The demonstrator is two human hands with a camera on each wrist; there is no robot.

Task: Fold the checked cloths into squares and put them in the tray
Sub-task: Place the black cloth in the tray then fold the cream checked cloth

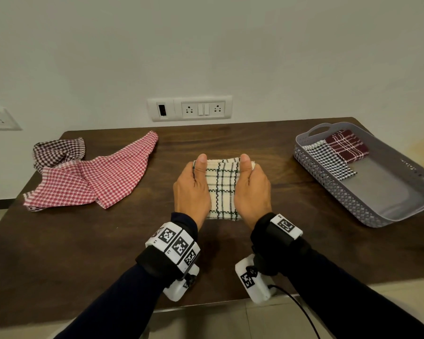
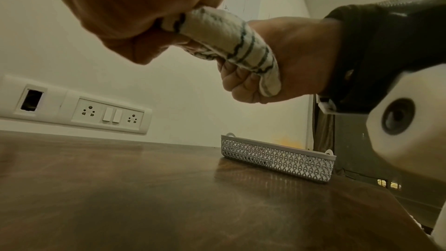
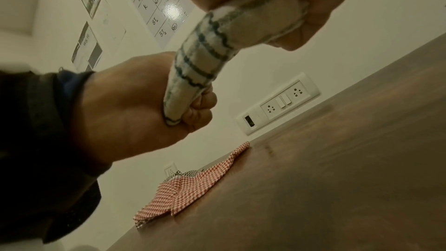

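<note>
A folded cream cloth with green checks (image 1: 222, 189) is held between my two hands above the middle of the table. My left hand (image 1: 192, 190) grips its left edge and my right hand (image 1: 252, 192) its right edge, thumbs on top, fingers curled beneath. The left wrist view shows the cream cloth (image 2: 229, 39) sagging between the hands, off the tabletop. The grey lattice tray (image 1: 328, 184) stands at the right, with a folded black-and-white cloth (image 1: 328, 159) and a folded maroon cloth (image 1: 346, 145) at its far end. An unfolded red checked cloth (image 1: 96, 182) and a brown checked cloth (image 1: 56, 151) lie at the left.
The dark wooden table (image 1: 83, 253) ends at a white wall with a socket panel (image 1: 190, 108). The near half of the tray floor (image 1: 380, 192) is bare. In the left wrist view the tray (image 2: 277, 157) stands to the right, beyond the hands.
</note>
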